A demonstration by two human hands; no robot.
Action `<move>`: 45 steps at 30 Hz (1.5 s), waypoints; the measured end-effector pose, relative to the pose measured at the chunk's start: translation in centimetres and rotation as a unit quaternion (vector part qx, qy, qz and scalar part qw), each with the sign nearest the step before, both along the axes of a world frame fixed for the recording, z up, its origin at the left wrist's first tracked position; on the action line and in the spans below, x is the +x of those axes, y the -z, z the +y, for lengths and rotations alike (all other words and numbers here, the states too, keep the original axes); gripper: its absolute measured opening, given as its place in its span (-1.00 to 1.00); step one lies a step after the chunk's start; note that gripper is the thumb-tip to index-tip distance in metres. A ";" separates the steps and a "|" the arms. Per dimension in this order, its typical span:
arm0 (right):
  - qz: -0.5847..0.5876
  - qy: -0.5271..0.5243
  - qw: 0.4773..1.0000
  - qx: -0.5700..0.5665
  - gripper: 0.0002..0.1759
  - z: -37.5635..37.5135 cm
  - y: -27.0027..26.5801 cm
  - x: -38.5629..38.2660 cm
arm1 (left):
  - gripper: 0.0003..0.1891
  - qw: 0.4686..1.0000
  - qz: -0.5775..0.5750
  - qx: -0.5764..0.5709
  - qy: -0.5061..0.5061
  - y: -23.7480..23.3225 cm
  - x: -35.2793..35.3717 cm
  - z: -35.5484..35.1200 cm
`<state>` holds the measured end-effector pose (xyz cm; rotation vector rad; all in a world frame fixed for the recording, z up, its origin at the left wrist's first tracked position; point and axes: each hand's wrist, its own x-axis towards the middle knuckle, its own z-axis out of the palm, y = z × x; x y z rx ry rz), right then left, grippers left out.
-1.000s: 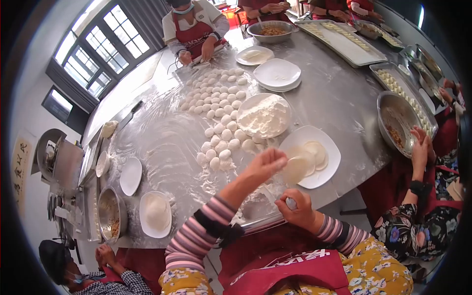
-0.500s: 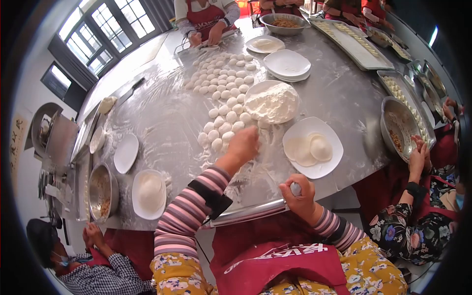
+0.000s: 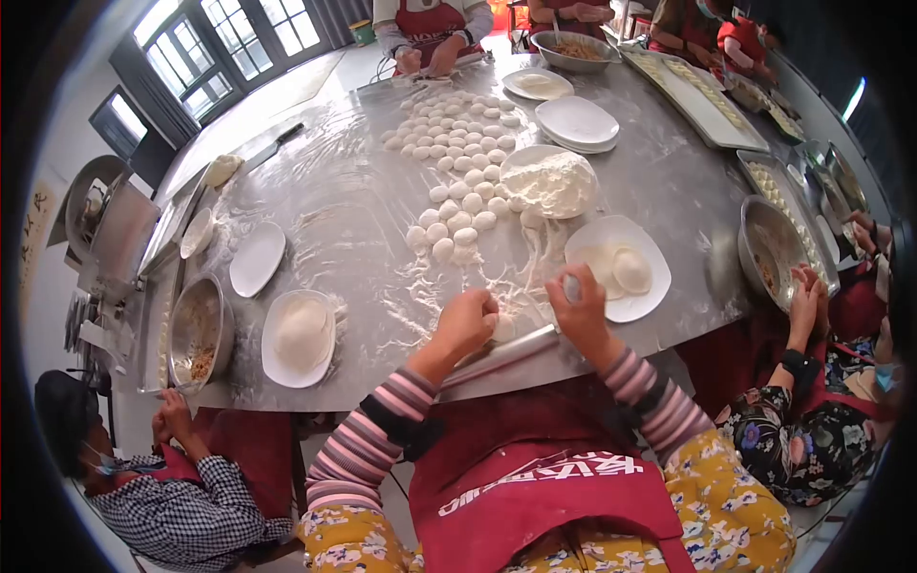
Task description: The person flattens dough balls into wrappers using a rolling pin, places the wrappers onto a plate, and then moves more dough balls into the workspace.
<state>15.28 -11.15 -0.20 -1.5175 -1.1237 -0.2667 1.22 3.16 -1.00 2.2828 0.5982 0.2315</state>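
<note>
At the table's near edge, my left hand [image 3: 466,323] is closed, with its fingertips on a small pale piece of dough [image 3: 503,328], partly hidden by the fingers. Just to its right, my right hand [image 3: 581,310] is wrapped around what looks like a rolling pin [image 3: 571,286]; its rounded grey end shows above the fist. A white square plate [image 3: 646,304] with thin dough wrappers [image 3: 630,271] lies beyond the right hand. Ahead of my left hand are many dough balls [image 3: 465,236] spread on the floury steel. Beside them stands a heap of flour [image 3: 552,184] on a plate.
On the left are a plate with wrappers [image 3: 302,334], a bare plate [image 3: 257,260] and a filling bowl [image 3: 201,329]. Another filling bowl [image 3: 770,239] stands at right. Trays [image 3: 702,122] of dumplings lie beyond. Co-workers sit on both sides [image 3: 181,477] and opposite [image 3: 430,29].
My left hand has drawn back from the dough balls to the near edge, beside my right hand, with a dough piece at its fingers. The right hand keeps its grip. The camera view has shifted.
</note>
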 end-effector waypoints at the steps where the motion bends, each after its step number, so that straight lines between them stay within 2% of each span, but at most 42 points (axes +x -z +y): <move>1: 0.003 0.011 1.000 0.007 -0.72 -1.2 0.1 -0.6 | -0.88 0.999 -0.006 -0.036 -0.023 0.0 -0.5 -0.2; 2: 0.005 0.020 1.000 0.013 -0.73 -1.8 0.2 -0.6 | -0.88 0.999 -0.010 -0.038 -0.028 0.2 -0.3 -0.1; 4: 0.025 0.015 1.000 0.011 -0.76 -1.6 0.6 -0.9 | -0.87 0.992 -0.030 -0.120 -0.009 1.1 -1.0 -0.9; 5: 0.016 0.025 1.000 0.004 -0.77 0.1 0.3 -0.1 | -0.85 0.993 0.016 -0.114 0.012 -1.1 -0.7 -1.3; 6: 0.005 0.030 1.000 0.002 -0.77 2.0 0.0 0.6 | -0.85 0.994 0.020 -0.109 0.009 -1.1 0.3 -1.1; 8: -0.042 0.042 0.998 -0.011 -0.78 4.0 0.5 1.5 | -0.83 0.999 0.034 0.026 0.020 -0.3 1.1 -0.5; 9: -0.033 0.039 0.999 -0.008 -0.77 4.0 0.7 1.5 | -0.83 0.998 0.040 0.000 0.046 -0.4 1.2 0.1; 12: -0.046 0.046 0.998 -0.019 -0.74 1.4 0.7 0.8 | -0.85 0.996 0.027 -0.023 0.076 -0.5 0.5 0.3; 14: -0.092 0.064 0.993 -0.037 -0.74 -1.5 1.4 0.1 | -0.86 0.999 0.016 -0.003 0.052 0.2 -0.7 0.4; 16: -0.106 0.064 0.992 -0.034 -0.76 -1.0 0.9 0.2 | -0.86 0.992 0.047 -0.104 0.054 -0.1 -1.5 0.3; 17: -0.111 0.080 0.990 -0.042 -0.77 -1.5 1.1 -0.3 | -0.86 0.994 0.042 -0.062 0.073 -0.2 -1.7 0.0; 19: -0.033 0.051 0.998 -0.008 -0.77 1.5 0.4 0.4 | -0.86 0.996 0.047 -0.049 0.055 -0.7 -1.1 -0.5; 21: -0.007 0.034 0.999 -0.006 -0.76 3.8 0.0 0.8 | -0.84 0.999 0.035 0.013 0.038 -0.9 0.1 -0.3; 24: -0.041 0.050 0.998 -0.025 -0.74 2.3 0.3 0.8 | -0.84 0.990 0.070 -0.022 0.117 -0.4 0.4 0.8; 26: -0.037 0.062 0.997 -0.038 -0.73 -1.6 0.1 -0.5 | -0.85 0.995 -0.004 -0.011 0.101 0.8 -0.3 0.6; 28: -0.028 0.060 0.997 -0.036 -0.72 -2.5 -0.1 -0.9 | -0.88 0.993 0.022 -0.107 0.048 0.2 -1.1 0.3; 30: -0.016 0.041 0.999 0.010 -0.71 -2.8 0.5 -1.3 | -0.88 0.990 0.041 -0.119 0.067 -1.0 -1.2 0.1; 31: -0.071 0.069 0.994 -0.035 -0.71 -1.8 0.5 -0.7 | -0.88 0.987 0.062 -0.127 0.080 -1.2 -1.3 -0.2; 32: -0.086 0.055 0.995 -0.017 -0.71 0.3 0.9 0.5 | -0.88 0.986 0.065 -0.124 0.090 -1.1 -0.9 -0.3; 33: 0.000 0.021 1.000 0.012 -0.71 2.3 0.4 0.8 | -0.88 0.994 0.050 -0.058 0.078 -0.7 -0.3 0.0; 34: -0.005 0.024 1.000 0.003 -0.72 3.9 0.8 1.4 | -0.87 0.997 0.032 0.008 0.067 -0.4 0.2 0.2; 36: -0.010 0.034 0.999 0.009 -0.72 4.7 0.5 1.7 | -0.84 0.997 0.027 0.000 0.066 -0.9 0.9 0.4; 39: 0.017 0.019 1.000 -0.004 -0.72 1.8 0.6 0.8 | -0.87 0.991 0.047 0.004 0.125 -1.1 0.3 0.3; 40: 0.013 0.018 1.000 -0.008 -0.72 0.0 0.7 0.0 | -0.87 0.992 0.042 0.001 0.123 -0.7 -0.2 0.2; 42: 0.033 0.029 0.999 -0.004 -0.72 -2.5 0.7 -1.1 | -0.90 0.990 0.015 -0.118 0.076 -0.9 -0.7 0.1; 43: 0.034 0.027 0.999 -0.006 -0.72 -2.2 0.7 -0.9 | -0.92 0.982 0.060 -0.161 0.078 -1.5 -1.0 0.0; 44: 0.025 0.034 0.999 -0.016 -0.72 -1.6 0.6 -0.7 | -0.92 0.981 0.066 -0.163 0.080 -1.3 -0.9 0.0; 45: 0.017 0.044 0.999 -0.024 -0.72 -0.7 0.5 -0.5 | -0.92 0.987 0.062 -0.119 0.089 -1.2 -0.7 0.0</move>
